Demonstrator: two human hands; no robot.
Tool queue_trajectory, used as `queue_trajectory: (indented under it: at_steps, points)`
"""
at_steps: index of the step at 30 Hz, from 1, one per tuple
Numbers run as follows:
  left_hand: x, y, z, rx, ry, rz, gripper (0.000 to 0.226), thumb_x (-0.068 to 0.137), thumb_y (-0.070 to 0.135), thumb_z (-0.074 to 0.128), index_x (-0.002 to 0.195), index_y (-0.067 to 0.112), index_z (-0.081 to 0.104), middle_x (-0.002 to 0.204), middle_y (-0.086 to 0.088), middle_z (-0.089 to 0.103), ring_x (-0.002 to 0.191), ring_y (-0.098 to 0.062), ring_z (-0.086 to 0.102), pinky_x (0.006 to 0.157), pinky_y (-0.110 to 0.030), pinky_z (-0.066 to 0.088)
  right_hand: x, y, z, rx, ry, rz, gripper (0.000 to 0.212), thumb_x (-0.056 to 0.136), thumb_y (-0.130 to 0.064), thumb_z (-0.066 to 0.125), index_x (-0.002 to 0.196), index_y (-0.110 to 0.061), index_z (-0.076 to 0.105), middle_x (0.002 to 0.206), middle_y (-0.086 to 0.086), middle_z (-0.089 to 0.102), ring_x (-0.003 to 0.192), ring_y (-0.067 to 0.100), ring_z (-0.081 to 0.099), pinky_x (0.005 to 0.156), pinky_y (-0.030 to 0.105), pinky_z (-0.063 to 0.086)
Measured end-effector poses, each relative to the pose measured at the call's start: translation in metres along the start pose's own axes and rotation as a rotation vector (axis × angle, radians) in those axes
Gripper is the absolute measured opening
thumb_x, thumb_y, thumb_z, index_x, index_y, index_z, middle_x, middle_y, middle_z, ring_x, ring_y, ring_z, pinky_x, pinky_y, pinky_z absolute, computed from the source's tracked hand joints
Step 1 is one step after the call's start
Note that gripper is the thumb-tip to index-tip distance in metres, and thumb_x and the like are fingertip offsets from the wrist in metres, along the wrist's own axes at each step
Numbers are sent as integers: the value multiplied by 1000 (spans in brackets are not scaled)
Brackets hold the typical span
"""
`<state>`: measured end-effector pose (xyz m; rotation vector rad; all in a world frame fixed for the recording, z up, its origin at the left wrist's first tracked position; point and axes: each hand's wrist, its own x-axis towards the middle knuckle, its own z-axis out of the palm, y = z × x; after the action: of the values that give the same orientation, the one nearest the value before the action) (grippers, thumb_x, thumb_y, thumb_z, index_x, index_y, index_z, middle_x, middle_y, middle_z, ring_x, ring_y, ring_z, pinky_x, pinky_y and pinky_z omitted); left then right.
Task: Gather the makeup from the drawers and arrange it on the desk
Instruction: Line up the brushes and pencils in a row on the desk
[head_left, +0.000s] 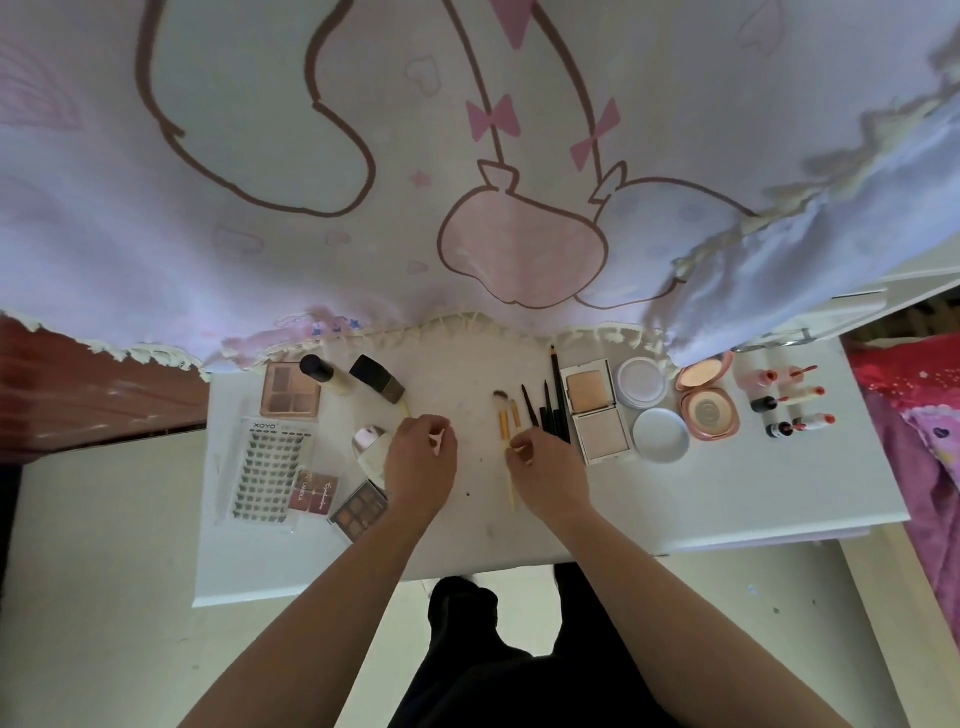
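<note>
Left hand (421, 460) sits near the middle of the white desk (779, 499), knuckles up, thumb and fingers pinching a small pink tool (439, 442); I can't make out what kind of tool it is. A thin yellow stick (405, 409) pokes out beyond its far side, though whether the hand grips that too I can't tell. Right hand (545, 462) is close beside it, fingers curled round a slim brush (511, 496) whose pale gold handle runs back toward me under the palm. Just beyond the right hand lie two gold-handled brushes (504, 418), one with a fluffy pale head, and next to them a row of black pencils (548, 413) lying side by side. Moving right: an open square powder compact (592, 410) with beige and pale pans, a round white jar (641, 385) with its lid (661, 435) lying nearer me, an open pink round compact (706, 402), then a cluster of red-tipped lip products (789, 400) with caps off. On the left side, two black-capped foundation bottles (358, 379) lie by a brown eyeshadow palette (290, 391); a white bottle (371, 449) lies just beside the left hand, with a lash tray (270, 467) and two small palettes (337, 501) nearer me. A pink cartoon-print cloth (467, 156) hangs over the desk's back edge.
</note>
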<state>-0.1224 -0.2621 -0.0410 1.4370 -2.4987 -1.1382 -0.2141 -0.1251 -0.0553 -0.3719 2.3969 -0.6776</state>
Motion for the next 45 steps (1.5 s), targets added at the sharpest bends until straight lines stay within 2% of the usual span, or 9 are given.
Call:
queue_trajectory:
  at_steps: [4,8,14,21,25,28,33,37,45]
  points:
    - [1,-40,-32,65,65,87,21,94,19,57,112,17,67,114,1,64,106,-21,57,90,-37,49,-11,-28,23,-35,-164,-99,27,89,-38,63,114,-27,61,102,-9,65,96,13,63,77,27,47]
    - [0,-64,-54,92,-16,39,27,93,12,57,118,15,67,124,-5,63,114,-25,57,97,-40,46,-22,-51,57,-102,-268,-101,42,82,-45,65,119,-24,57,108,-5,63,100,17,61,82,32,51]
    - [-1,-74,-61,168,-125,62,34,94,15,57,127,12,61,132,-9,58,121,-27,53,100,-39,43,-30,-60,67,-79,-214,-53,25,83,-25,59,106,-17,66,96,0,69,89,20,64,75,31,55]
    - [6,-41,-46,474,-196,428,62,93,20,59,150,23,34,153,-8,30,122,-25,48,96,-43,50,-37,-45,3,114,-82,-59,26,82,-31,64,104,-22,73,78,-13,61,75,6,56,64,20,41]
    - [16,-15,-30,287,-169,479,28,96,20,58,123,13,64,126,-8,56,112,-27,55,92,-41,50,-38,-39,-46,190,23,-112,14,81,-29,69,94,-28,76,76,-11,65,73,2,58,70,16,44]
    - [11,1,-17,233,-156,522,18,97,20,57,106,12,70,103,-6,63,95,-24,59,80,-31,47,-32,-39,-71,291,89,-137,8,82,-27,73,82,-19,74,77,-7,71,66,0,58,68,12,46]
    - [-9,10,-1,66,-215,148,14,98,26,56,98,18,67,88,2,64,74,-13,56,61,-15,41,-16,-27,-67,413,30,-32,31,84,-36,76,112,-25,66,81,-10,67,76,6,62,77,26,53]
    - [-27,-9,23,-17,-297,-160,14,92,30,64,84,19,66,78,-1,72,77,-20,68,77,-34,56,-18,9,-36,128,-63,72,31,86,-29,70,115,-19,67,84,-12,63,86,9,58,79,18,39]
    - [-39,-10,50,-1,-321,-233,23,85,36,72,96,16,71,85,-1,74,84,-17,69,82,-30,53,-21,48,-9,48,-125,114,22,87,-29,68,108,-21,68,84,-12,62,86,9,57,79,17,39]
